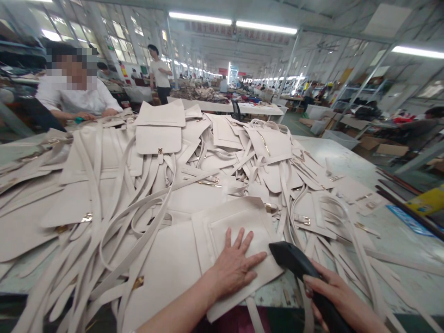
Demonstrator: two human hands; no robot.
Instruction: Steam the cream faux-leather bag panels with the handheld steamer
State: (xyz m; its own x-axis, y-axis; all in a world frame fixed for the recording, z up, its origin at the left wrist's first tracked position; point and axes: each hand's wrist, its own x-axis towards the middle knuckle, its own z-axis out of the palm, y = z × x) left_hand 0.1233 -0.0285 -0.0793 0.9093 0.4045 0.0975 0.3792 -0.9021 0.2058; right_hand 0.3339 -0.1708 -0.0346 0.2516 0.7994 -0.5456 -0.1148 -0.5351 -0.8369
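Note:
My left hand (236, 267) lies flat with its fingers spread on a beige bag panel (243, 215) with a stitched pocket, close to the table's front edge. At its right, my right hand (335, 289) is wrapped round a black handheld tool (299, 262) with a curved, flattened nozzle. The nozzle's tip is over the panel's right edge; I cannot tell whether it touches. Beyond both hands is a large heap of beige bag pieces (208, 196), with straps and gold buckles. A beige strap (255, 314) hangs below the panel at the front edge.
The pale green table (333, 150) shows along the right side. A yellow item (428, 203) and a blue-patterned item (407, 219) lie at the far right. Across the heap at left sits a co-worker in white (78, 95). Another person (160, 74) stands farther back.

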